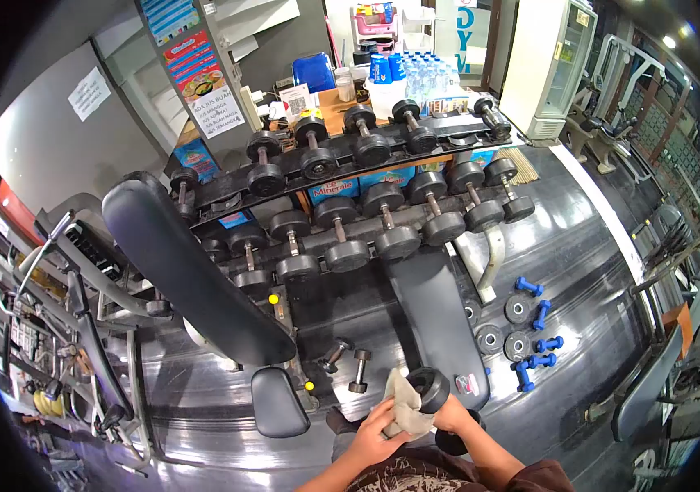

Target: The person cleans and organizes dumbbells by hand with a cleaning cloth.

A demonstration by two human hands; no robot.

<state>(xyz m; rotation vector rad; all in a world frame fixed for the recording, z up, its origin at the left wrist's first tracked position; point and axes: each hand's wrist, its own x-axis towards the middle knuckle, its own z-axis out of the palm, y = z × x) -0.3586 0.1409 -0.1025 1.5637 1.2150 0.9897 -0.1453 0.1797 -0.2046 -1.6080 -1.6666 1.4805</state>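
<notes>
In front of my body, my right hand is closed round the handle of a black dumbbell, tilted with one round head up. Its other head is partly hidden below my right wrist. Against the upper head, my left hand presses a pale beige cloth, fingers closed on the fabric. A flat black bench stretches away just beyond the dumbbell, with a small pinkish-white item lying on its near end. Two small dumbbells lie on the floor to the left.
A two-tier rack full of dumbbells stands ahead. An inclined backrest with a black seat is at left. Blue dumbbells and weight plates lie on the floor at right. Behind the rack are bottles and a fridge.
</notes>
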